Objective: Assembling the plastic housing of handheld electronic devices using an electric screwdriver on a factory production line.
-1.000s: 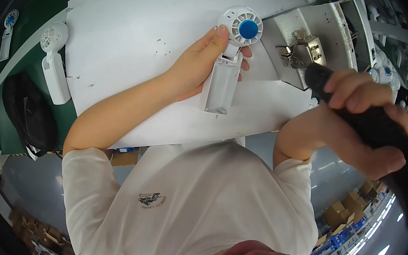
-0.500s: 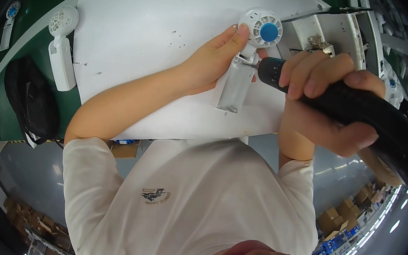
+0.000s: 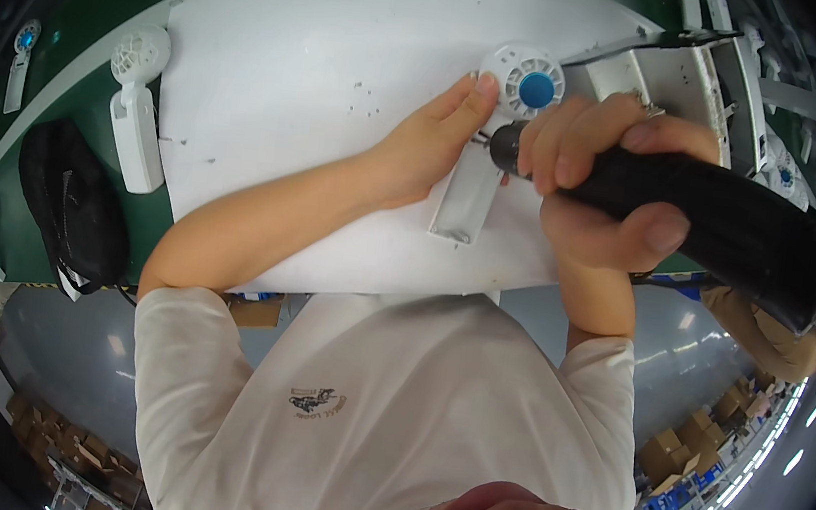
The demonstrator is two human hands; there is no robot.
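Note:
My left hand (image 3: 439, 143) is closed around the neck of a white handheld fan (image 3: 469, 200), thumb by its round head. That head has a slotted grille and a blue centre disc, and the handle points toward me over the white sheet. In my right hand (image 3: 603, 182) is a black electric screwdriver (image 3: 708, 224), held nearly level with its fingers wrapped round the body. The driver's tip reaches the fan just below the head, near my left fingers. Whether the bit sits in a screw cannot be made out.
A white sheet (image 3: 288, 70) covers the green bench. At the left lie another white fan (image 3: 137, 139), a black pouch (image 3: 71, 207) and a smaller fan with a blue centre (image 3: 20, 70). A metal tray with compartments (image 3: 685, 80) stands at the right. Someone's arm (image 3: 766, 336) shows at the far right.
The screwdriver has shifted left and its tip now lies nearer the fan's neck. The whole view has moved slightly, so the bench appears lower. My left hand keeps its hold.

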